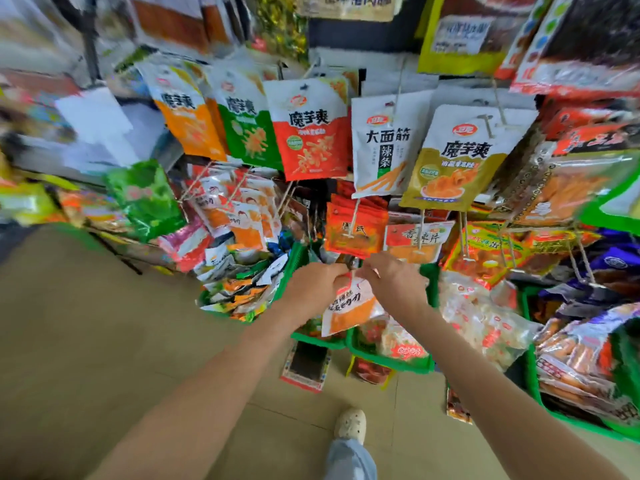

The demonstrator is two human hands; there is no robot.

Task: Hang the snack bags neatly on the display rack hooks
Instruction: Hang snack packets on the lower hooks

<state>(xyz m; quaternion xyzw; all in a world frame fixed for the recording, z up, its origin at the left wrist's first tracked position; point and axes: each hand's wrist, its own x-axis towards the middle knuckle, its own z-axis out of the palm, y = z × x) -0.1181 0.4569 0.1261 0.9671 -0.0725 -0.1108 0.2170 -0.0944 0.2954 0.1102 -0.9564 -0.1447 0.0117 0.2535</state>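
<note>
Left hand (313, 289) and right hand (393, 282) both pinch the top edge of one snack bag (349, 308), fingers clamped on it. The bag hangs from the pinch toward 6-7 o'clock, long axis near vertical, above a green bin (391, 364). Nearest hook (420, 251) is at 1 o'clock, closer to the right hand. Target hook unclear.

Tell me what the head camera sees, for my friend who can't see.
The left hand and right hand pinch the top of an orange-and-white snack bag below rows of hanging bags. Green baskets hold more packets.
</note>
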